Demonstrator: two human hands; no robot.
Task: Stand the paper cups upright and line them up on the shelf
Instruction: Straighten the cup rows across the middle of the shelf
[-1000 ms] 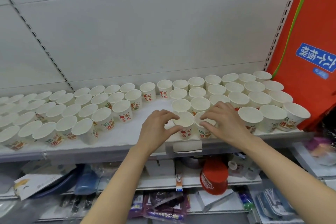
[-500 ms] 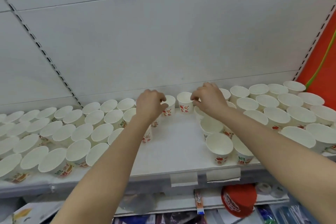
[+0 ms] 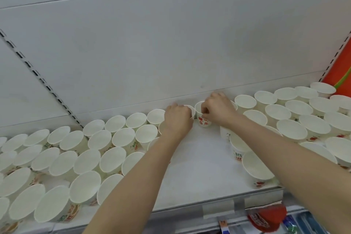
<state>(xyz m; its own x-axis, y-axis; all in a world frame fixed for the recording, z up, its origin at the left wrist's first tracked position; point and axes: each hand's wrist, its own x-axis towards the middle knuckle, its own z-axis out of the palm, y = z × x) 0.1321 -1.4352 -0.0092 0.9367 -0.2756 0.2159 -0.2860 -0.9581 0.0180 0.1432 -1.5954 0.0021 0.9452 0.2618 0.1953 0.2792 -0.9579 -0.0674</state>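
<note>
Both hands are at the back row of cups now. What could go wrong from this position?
1. Both forearms reach over the front cups; lowering or pulling back could topple them.
2. The right hand pinches the rim of a printed cup; squeezing may dent it.
3. The left hand might nudge its close neighbours.

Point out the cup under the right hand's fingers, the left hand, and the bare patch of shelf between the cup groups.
Red-printed cup (image 3: 204, 121): head view, on its printed side wall.
Left hand (image 3: 177, 118): head view, on its back.
Shelf (image 3: 201, 161): head view, on its bare surface.
</note>
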